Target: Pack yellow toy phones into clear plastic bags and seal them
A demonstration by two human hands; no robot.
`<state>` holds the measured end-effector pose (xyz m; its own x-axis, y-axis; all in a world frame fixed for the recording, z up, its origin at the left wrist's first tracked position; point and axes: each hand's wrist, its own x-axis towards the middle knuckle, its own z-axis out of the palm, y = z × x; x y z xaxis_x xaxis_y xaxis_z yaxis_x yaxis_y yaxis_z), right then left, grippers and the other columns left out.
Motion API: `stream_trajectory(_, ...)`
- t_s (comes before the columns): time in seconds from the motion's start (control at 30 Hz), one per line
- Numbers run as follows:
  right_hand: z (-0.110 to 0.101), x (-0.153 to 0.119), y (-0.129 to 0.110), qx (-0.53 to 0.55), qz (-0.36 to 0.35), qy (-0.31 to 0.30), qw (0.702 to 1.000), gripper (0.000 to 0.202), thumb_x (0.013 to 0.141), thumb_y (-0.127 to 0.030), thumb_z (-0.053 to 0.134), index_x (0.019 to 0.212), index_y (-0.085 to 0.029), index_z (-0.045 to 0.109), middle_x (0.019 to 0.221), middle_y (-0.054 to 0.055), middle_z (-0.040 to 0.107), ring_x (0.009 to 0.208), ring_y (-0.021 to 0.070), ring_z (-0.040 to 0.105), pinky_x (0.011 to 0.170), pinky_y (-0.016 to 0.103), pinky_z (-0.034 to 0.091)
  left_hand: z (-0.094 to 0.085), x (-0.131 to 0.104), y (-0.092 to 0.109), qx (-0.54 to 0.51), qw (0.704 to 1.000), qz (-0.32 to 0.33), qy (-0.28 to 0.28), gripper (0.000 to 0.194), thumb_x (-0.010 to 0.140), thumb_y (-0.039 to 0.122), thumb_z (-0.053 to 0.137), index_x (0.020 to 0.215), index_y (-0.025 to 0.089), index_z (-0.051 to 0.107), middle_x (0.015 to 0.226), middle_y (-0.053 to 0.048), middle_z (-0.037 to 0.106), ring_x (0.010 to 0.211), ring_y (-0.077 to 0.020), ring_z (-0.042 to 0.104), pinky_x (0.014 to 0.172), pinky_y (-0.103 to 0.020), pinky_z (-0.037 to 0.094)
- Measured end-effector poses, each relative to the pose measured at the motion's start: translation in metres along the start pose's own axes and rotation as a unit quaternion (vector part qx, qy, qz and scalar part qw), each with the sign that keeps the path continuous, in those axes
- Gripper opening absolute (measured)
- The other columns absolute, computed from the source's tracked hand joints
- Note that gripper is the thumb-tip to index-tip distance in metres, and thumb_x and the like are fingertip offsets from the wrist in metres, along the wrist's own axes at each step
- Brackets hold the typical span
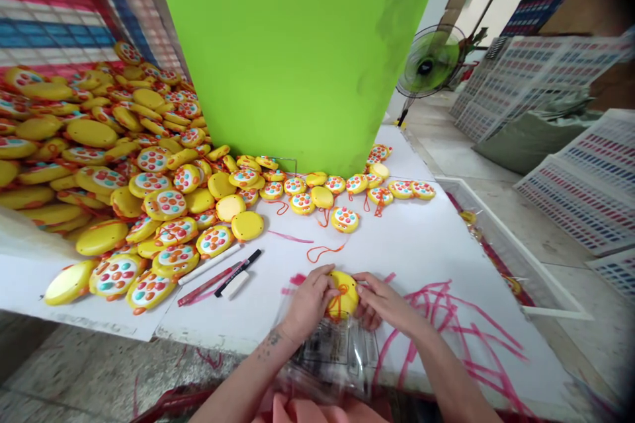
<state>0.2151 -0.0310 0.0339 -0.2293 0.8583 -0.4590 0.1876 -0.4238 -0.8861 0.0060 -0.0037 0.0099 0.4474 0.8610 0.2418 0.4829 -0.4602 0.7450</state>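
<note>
A round yellow plastic toy (348, 285), its plain back turned up, is held between my two hands near the table's front edge. My left hand (313, 299) grips its left side, thumb and fingers closed around the rim. On the opposite rim are the fingers of my right hand (380, 299). An orange cord (340, 304) lies in a loop across the toy's back. Clear plastic packaging (342, 350) lies under my hands and at the table edge. Just beyond them is a loose orange cord loop (325, 251) on the white tabletop.
A large heap of yellow toys (149, 201) fills the left. More toys (344, 219) line the base of a green panel (302, 53). Markers (238, 273) lie left of my hands. A white-framed crate (506, 244) stands right of the table, and a fan (426, 66) behind.
</note>
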Motion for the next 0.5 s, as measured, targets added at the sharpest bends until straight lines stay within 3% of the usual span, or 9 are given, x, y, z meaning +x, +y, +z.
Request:
stream_trajectory(0.3,0.014,-0.002,0.007,0.068,-0.019,0.012,0.997,0.038,0.079,-0.039,0.063,0.113,-0.026,0.055,0.083,0.000,0.069,0.061,0.0149,0.065,0.053,0.026,0.051,-0.027,0.003,0.010,-0.034,0.996,-0.031,-0.078,0.004,0.081,0.019,0.064,0.078,0.019,0.062,0.132,-0.010,0.054,0.126,-0.0239,0.044,0.102,-0.043,0.039)
stream_trajectory(0.5,0.030,0.001,0.011,0.080,-0.056,0.046,0.994,0.033,0.075,-0.027,0.062,0.108,-0.024,0.057,0.072,-0.003,0.062,0.060,0.0139,0.060,0.055,0.026,0.048,-0.033,0.000,0.019,-0.032,0.993,-0.068,-0.091,0.005,0.079,0.018,0.066,0.075,0.020,0.064,0.116,-0.007,0.059,0.115,-0.0241,0.049,0.095,-0.040,0.042)
